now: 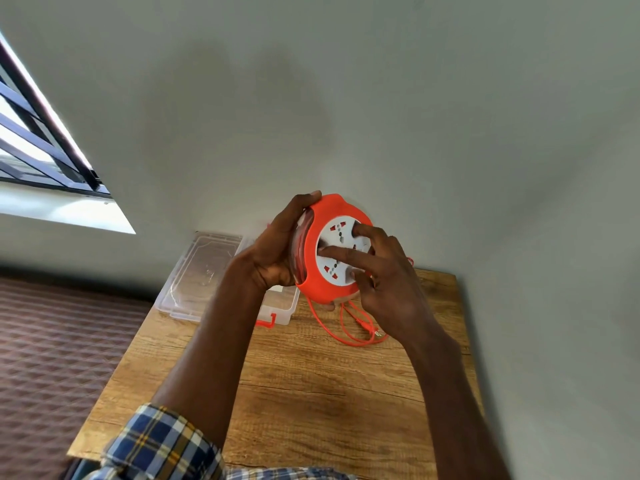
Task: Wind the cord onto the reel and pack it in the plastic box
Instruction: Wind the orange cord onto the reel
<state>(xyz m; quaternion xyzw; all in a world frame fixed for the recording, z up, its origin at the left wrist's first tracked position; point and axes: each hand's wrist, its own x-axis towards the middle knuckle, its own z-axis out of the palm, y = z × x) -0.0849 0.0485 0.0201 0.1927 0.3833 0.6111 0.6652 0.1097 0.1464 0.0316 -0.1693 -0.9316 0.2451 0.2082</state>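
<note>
Right hand (388, 271) fingers (341, 252) press the reel (320, 282) face; left hand (277, 251) grips its rim.

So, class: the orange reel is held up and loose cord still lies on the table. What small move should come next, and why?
Probably turn the white socket disc again with the right hand, whose fingertips rest on it, while the left hand grips the reel by its rim. Loops of orange cord and the plug lie unwound on the table, so packing into the plastic box seems premature.
</note>
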